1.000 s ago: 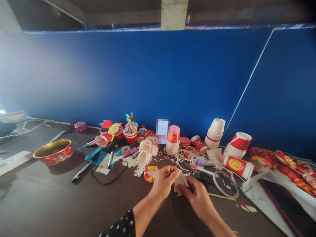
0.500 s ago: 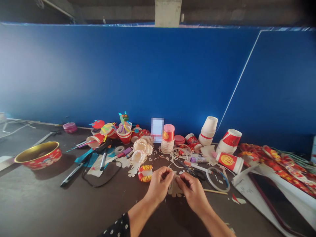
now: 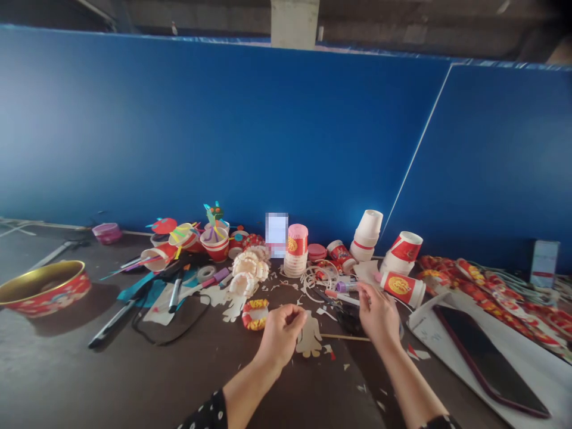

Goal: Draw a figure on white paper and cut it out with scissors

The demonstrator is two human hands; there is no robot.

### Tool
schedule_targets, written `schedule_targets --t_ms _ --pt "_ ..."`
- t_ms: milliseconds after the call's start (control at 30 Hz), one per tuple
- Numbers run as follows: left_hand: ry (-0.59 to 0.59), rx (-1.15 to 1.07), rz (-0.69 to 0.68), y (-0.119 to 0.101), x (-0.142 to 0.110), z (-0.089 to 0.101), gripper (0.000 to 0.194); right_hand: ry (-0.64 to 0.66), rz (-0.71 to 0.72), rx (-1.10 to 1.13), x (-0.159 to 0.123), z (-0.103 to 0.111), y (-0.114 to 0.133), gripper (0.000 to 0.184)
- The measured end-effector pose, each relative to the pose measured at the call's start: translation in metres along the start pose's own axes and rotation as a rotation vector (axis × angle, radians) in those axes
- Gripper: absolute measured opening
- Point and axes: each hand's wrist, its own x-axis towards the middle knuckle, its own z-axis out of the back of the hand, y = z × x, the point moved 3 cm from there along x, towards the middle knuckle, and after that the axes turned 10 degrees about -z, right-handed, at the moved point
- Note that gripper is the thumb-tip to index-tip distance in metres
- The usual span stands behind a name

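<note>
My left hand [image 3: 282, 332] pinches the upper edge of a cream paper cut-out [image 3: 309, 339] with lobed edges, held just over the dark table. Farther right, my right hand [image 3: 381, 317] has its fingers apart, near the end of a purple-capped tube [image 3: 346, 287]; nothing shows in them. Black-handled scissors [image 3: 351, 319] lie left of that hand, partly hidden by it. A thin wooden stick [image 3: 346, 338] runs between the two hands. Left of my left hand is a red and yellow ring-shaped piece [image 3: 255, 314].
Stacked white and red paper cups [image 3: 295, 262] stand at the back, beside scalloped white pieces [image 3: 245, 271]. At left are a gold-rimmed red bowl [image 3: 49, 292] and a marker [image 3: 114, 322]. A dark phone [image 3: 489, 357] rests on a white sheet at right. Paper scraps are scattered about.
My right hand has let go of the paper cut-out and moved right, toward the purple-capped tube. My left hand keeps the cut-out. The view has shifted right.
</note>
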Motion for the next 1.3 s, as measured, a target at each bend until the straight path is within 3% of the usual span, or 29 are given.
schedule_targets --t_ms 333,733,933,1100,1200,1300 --pt "-0.001 -0.092 0.004 0.011 0.0 -0.003 0.019 0.041 0.059 -0.278 0.012 -0.017 0.0 0.054" --pt "0.013 -0.05 0.016 0.007 -0.002 -0.003 0.023 0.062 0.053 -0.352 0.016 -0.016 -0.004 0.029" --pt "-0.052 -0.117 0.011 0.011 0.001 -0.002 0.032 -0.02 0.073 -0.207 0.018 -0.01 0.001 0.021" --pt "-0.094 -0.26 0.089 0.013 0.006 -0.002 0.032 -0.142 0.013 0.008 0.009 0.002 0.015 0.036" --pt "-0.101 -0.36 0.143 0.017 0.007 -0.003 0.029 -0.126 0.002 0.148 -0.006 0.008 0.032 0.039" --pt "-0.107 -0.376 0.148 0.02 0.007 -0.003 0.027 0.006 0.01 0.519 -0.022 0.012 0.051 0.033"
